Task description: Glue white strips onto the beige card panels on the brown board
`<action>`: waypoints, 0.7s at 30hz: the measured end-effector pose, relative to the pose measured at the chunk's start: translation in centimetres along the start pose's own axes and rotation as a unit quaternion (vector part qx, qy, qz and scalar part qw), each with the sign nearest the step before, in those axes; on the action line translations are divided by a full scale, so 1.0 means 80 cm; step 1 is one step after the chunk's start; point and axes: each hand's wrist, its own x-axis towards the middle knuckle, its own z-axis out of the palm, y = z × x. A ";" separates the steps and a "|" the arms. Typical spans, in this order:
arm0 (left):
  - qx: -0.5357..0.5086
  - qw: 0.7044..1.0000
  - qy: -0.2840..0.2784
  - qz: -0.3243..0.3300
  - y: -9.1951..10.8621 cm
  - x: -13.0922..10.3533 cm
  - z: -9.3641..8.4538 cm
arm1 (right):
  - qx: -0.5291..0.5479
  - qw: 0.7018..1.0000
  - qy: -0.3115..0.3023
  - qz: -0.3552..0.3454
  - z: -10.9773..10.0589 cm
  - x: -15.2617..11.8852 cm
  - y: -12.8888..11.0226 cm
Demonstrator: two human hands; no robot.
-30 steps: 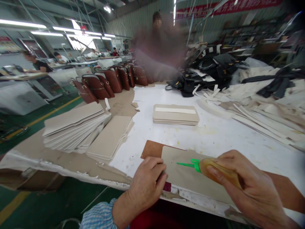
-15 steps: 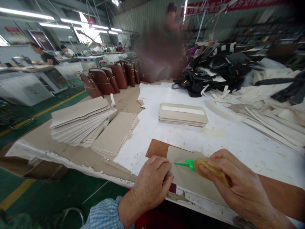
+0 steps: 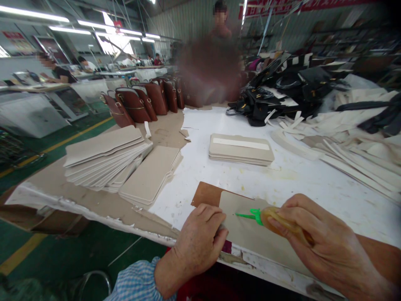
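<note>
My right hand is wrapped around an amber squeeze glue bottle with a green nozzle. The nozzle's tip points left, just over a beige panel; whether it touches cannot be made out. A small dark spot shows on the panel left of the tip. Beneath that panel is a brown leather-like piece, showing at the left end and under my right wrist. Curled fingers of my left hand press on the beige panel's near left edge, with the fingertips partly hidden.
Beyond the panel sits a stack of beige panels topped by a white strip. More beige panels are stacked and fanned at left. Brown bags line the back; black bags and pale strips are heaped right. People work farther off.
My right hand has drawn the glue bottle slightly to the right, and a dark spot now shows left of the nozzle. My left hand has stayed in place.
</note>
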 end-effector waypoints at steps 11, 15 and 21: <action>0.003 1.000 0.000 -0.008 0.000 -0.001 0.000 | 0.014 0.999 0.016 -0.047 0.010 0.014 -0.011; 0.004 1.000 -0.001 -0.009 0.000 -0.001 -0.001 | -0.005 0.999 0.019 -0.051 0.013 0.015 -0.007; 0.003 1.000 0.001 -0.009 0.000 0.000 0.000 | -0.033 0.998 0.025 -0.040 0.010 0.014 -0.002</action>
